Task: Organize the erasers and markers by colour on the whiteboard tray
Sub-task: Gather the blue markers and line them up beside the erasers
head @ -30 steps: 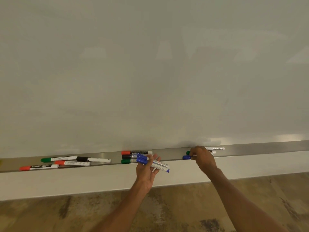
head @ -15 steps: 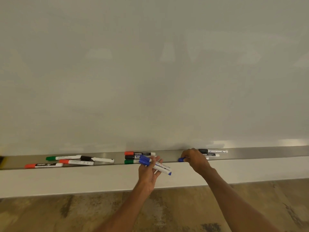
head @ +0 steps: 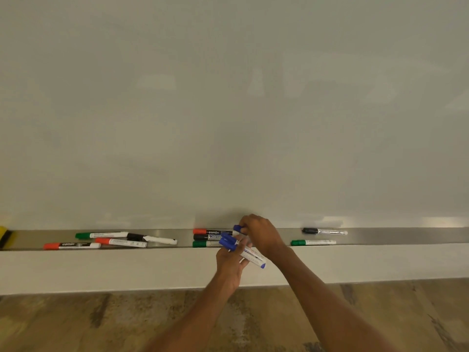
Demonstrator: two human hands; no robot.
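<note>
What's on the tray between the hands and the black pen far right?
Nothing: head view shows bare tray between right hand and black pen.

So the tray (head: 406,236) runs along the bottom of the whiteboard (head: 228,110). An eraser (head: 5,237) sits at the far left end. Right of it there's a loose cluster of four markers (head: 111,239), then a stack of three markers (head: 206,237) mid-tray. Both hands meet just right of that stack, the left hand (head: 229,262) in front of the tray, the right hand (head: 261,233) over it. Further right lie two more markers (head: 317,237), one behind the other.
</note>
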